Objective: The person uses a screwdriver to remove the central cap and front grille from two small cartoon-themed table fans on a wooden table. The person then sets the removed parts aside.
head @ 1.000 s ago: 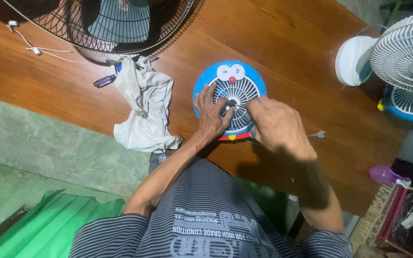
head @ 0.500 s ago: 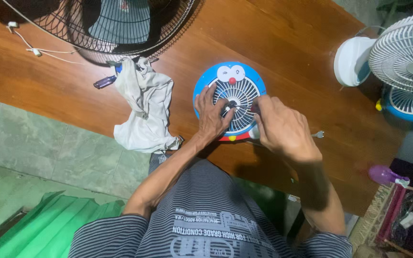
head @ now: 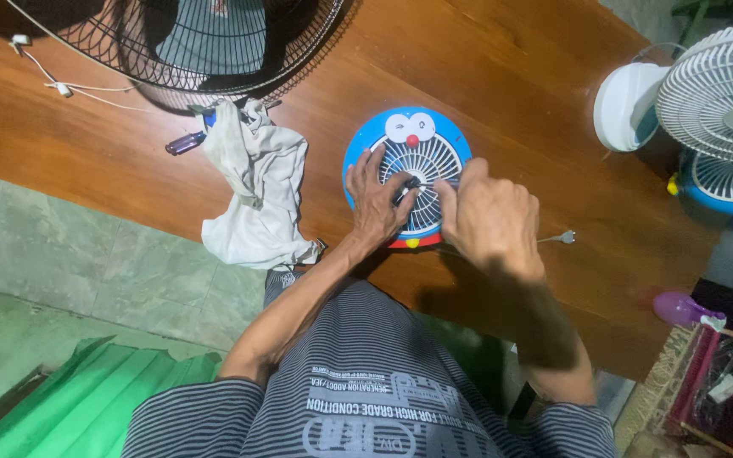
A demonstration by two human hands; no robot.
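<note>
A small round blue fan [head: 409, 127] with a cartoon cat face lies flat on the brown wooden table [head: 502, 68]. My left hand [head: 377, 203] rests on its white grille, fingers spread, thumb and forefinger at the hub. My right hand [head: 489, 216] is curled into a fist just right of the hub. It grips what looks like a thin tool whose tip meets the hub; the tool is mostly hidden by the fingers.
A crumpled white cloth [head: 256, 187] and a purple-handled screwdriver [head: 185, 143] lie left of the fan. A large black fan cage [head: 205, 42] sits at the back. A white fan [head: 723, 85] stands over a blue one [head: 723, 191] on the right. A plug [head: 563, 237] lies behind my right hand.
My right hand has turned and shifted slightly left over the hub, its thumb now raised. The left hand and the fan have stayed in place.
</note>
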